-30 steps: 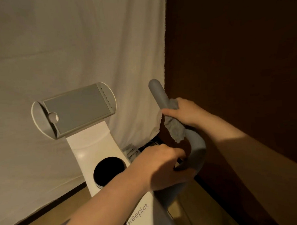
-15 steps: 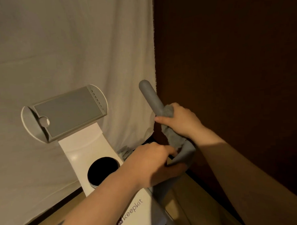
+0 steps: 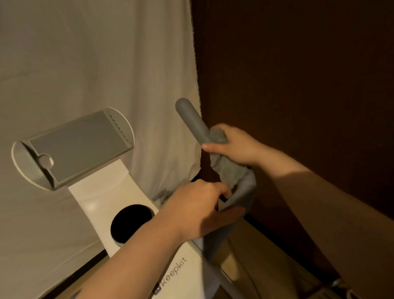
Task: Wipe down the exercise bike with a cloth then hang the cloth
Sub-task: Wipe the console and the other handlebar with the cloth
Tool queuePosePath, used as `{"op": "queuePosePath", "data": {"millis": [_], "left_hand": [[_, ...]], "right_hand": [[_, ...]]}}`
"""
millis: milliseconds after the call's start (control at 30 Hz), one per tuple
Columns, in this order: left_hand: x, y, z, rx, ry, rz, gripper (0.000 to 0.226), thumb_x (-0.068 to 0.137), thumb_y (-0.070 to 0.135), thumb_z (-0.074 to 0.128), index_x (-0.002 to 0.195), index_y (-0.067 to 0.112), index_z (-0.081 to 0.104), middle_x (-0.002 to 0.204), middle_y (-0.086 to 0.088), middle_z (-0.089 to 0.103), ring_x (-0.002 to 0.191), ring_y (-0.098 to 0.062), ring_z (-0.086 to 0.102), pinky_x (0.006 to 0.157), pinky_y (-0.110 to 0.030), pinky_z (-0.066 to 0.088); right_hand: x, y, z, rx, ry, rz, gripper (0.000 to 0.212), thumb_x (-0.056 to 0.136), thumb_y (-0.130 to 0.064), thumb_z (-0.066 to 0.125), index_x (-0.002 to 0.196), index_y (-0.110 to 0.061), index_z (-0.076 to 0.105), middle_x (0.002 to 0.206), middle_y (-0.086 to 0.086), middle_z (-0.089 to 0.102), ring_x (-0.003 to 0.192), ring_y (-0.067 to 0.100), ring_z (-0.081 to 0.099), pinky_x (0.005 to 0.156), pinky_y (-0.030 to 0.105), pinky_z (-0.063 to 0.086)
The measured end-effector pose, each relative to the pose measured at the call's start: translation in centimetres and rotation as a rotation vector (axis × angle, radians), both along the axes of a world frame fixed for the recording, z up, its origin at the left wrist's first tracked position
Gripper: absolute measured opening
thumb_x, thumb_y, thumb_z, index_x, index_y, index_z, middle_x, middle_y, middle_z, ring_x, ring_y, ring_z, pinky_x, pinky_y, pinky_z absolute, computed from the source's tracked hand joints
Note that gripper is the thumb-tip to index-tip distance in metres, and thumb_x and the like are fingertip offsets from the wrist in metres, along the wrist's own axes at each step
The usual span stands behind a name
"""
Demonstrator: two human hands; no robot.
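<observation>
The white exercise bike (image 3: 108, 198) fills the lower middle, with a grey console screen (image 3: 78, 150) on top and a dark round cup holder (image 3: 131, 222). Its grey padded handlebar (image 3: 190, 115) curves up on the right. My right hand (image 3: 234, 147) grips a grey cloth (image 3: 226, 168) wrapped around the handlebar's upper part, and the cloth's loose end hangs below the hand. My left hand (image 3: 203, 210) grips the handlebar's lower bend, just under the cloth.
A white sheet (image 3: 86, 63) hangs behind the bike on the left. A dark brown wall (image 3: 301, 77) stands close on the right, right beside the handlebar. Wooden floor (image 3: 264, 259) shows below, with a cable running along it.
My right hand with the cloth has slid a little up the handlebar. The left hand has kept its grip on the lower bend. The camera shifted slightly.
</observation>
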State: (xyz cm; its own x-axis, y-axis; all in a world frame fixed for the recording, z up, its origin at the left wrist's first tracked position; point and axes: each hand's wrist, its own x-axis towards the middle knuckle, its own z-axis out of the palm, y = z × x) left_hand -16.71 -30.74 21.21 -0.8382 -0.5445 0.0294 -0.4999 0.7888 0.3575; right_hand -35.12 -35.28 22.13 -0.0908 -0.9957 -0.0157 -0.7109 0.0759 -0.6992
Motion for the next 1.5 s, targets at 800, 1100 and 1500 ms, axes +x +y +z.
{"op": "queuePosePath", "data": {"millis": [800, 1100, 1500], "left_hand": [[0.0, 0.2, 0.3, -0.010, -0.058, 0.040, 0.042, 0.089, 0.065, 0.044, 0.112, 0.033, 0.058, 0.075, 0.006, 0.062, 0.064, -0.008, 0.054, 0.066, -0.037, 0.052], [0.1, 0.2, 0.5, 0.023, -0.053, 0.033, 0.044, 0.090, 0.064, 0.044, 0.115, 0.029, 0.058, 0.066, 0.006, 0.056, 0.062, -0.009, 0.053, 0.063, -0.037, 0.051], [0.3, 0.4, 0.7, -0.032, -0.024, 0.010, 0.045, 0.092, 0.060, 0.046, 0.118, 0.026, 0.060, 0.083, 0.005, 0.065, 0.068, -0.012, 0.054, 0.066, -0.033, 0.050]], "right_hand": [[4.6, -8.0, 2.8, -0.231, -0.251, 0.019, 0.062, 0.097, -0.038, 0.053, 0.150, -0.021, 0.024, 0.142, 0.005, 0.044, 0.124, 0.018, 0.046, 0.097, 0.023, 0.037], [3.4, -9.8, 5.5, -0.115, -0.208, 0.128, 0.055, 0.088, -0.040, 0.067, 0.134, -0.017, 0.046, 0.111, -0.006, 0.057, 0.100, 0.010, 0.057, 0.081, 0.021, 0.045], [3.3, -9.1, 2.1, -0.168, -0.364, -0.036, 0.044, 0.086, -0.035, 0.070, 0.122, -0.025, 0.047, 0.106, -0.008, 0.058, 0.097, 0.007, 0.058, 0.078, 0.018, 0.047]]}}
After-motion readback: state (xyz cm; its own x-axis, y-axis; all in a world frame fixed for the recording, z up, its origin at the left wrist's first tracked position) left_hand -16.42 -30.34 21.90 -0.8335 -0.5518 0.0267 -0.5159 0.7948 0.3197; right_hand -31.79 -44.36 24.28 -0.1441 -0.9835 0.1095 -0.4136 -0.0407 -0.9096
